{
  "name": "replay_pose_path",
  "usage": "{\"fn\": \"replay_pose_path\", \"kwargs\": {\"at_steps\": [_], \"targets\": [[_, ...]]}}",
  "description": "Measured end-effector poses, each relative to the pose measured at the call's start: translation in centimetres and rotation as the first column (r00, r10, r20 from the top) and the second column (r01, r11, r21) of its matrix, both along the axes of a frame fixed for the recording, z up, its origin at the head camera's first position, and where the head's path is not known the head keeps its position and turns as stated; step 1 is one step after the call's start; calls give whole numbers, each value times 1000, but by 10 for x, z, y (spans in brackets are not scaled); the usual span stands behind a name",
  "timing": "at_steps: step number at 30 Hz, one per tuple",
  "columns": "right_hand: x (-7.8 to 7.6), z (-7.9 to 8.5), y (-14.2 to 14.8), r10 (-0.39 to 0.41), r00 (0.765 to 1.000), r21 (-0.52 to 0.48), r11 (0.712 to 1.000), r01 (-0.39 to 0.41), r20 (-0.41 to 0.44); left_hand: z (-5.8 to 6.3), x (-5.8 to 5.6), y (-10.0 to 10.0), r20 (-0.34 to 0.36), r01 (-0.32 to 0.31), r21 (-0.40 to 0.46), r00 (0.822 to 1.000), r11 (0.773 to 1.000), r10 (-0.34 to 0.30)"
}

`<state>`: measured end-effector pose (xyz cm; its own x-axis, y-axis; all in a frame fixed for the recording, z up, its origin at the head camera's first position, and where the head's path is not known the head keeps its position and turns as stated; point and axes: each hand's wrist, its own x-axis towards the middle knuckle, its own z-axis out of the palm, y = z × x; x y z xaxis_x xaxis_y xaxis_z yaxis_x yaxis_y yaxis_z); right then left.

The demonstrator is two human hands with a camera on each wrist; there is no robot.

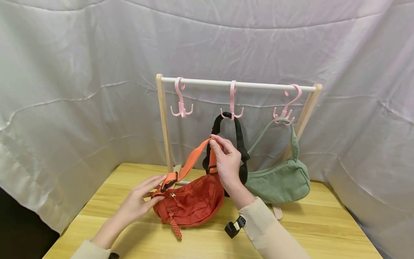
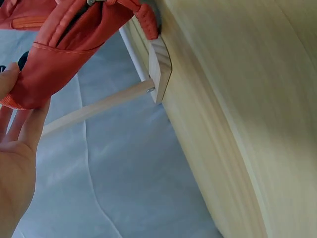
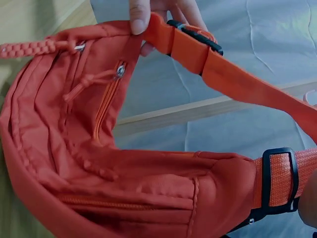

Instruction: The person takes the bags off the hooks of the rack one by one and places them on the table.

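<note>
Right hand [image 1: 228, 160] pinching orange strap [image 1: 194, 156]; left hand [image 1: 139, 198] pinching end of red bag [image 1: 197, 203]; right pinch loosening might be leaving bag sagging.

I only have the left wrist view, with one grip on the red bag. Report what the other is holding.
Observer: The right grip pinches the orange strap, raised above the red bag.
Operator: Check the top of the rack for hooks.
Observer: Three pink hooks hang on its white bar.
Operator: Name the one with nothing on it.
Observer: The leftmost hook, as the head view shows it.
</note>
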<state>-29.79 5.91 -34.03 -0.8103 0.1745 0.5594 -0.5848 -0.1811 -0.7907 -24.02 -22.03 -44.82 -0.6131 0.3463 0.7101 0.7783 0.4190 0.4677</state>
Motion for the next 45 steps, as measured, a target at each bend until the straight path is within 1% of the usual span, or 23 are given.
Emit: {"fn": "replay_pose_path", "kwargs": {"at_steps": [3, 6, 9, 12, 16, 19, 23, 28, 33, 36, 42, 45], "targets": [[1, -2, 4, -3, 1000, -3, 1000, 3, 1, 3, 1, -2, -7, 3, -1, 1000, 1000, -3], [3, -4, 7, -11, 1000, 2, 1000, 11, 3, 6, 4, -3, -15, 30, 19, 999, 999, -30], [4, -6, 10, -25, 1000, 19, 999, 25, 0, 10, 7, -4, -38, 52, 38, 998, 998, -51], [5, -8, 12, -36, 999, 45, 998, 36, -4, 16, 10, -5, -84, 68, 55, 994, 996, -64], [6, -12, 15, -50, 999, 75, 996, 50, 3, 24, 12, -4, -166, 111, 78, 981, 991, -97], [6, -15, 17, -54, 999, 84, 995, 54, 6, 27, 13, -5, -193, 151, 101, 973, 983, -130], [6, -20, 19, -47, 999, 93, 995, 48, -5, 31, 13, -6, -198, 195, 135, 966, 971, -166], [8, -27, 20, -53, 998, 120, 991, 57, -37, 37, 17, -5, -181, 246, 198, 960, 949, -212], [10, -35, 26, -53, 996, 177, 982, 66, -73, 42, 18, -3, -175, 274, 258, 956, 926, -234], [11, -42, 31, -26, 997, 222, 974, 43, -76, 45, 17, -1, -181, 287, 287, 953, 914, -242], [12, -57, 42, 68, 997, 280, 959, -54, -42, 54, 15, 3, -214, 318, 335, 942, 887, -257], [14, -64, 47, 93, 995, 292, 953, -79, -35, 59, 14, 5, -212, 311, 360, 945, 880, -248]]}}
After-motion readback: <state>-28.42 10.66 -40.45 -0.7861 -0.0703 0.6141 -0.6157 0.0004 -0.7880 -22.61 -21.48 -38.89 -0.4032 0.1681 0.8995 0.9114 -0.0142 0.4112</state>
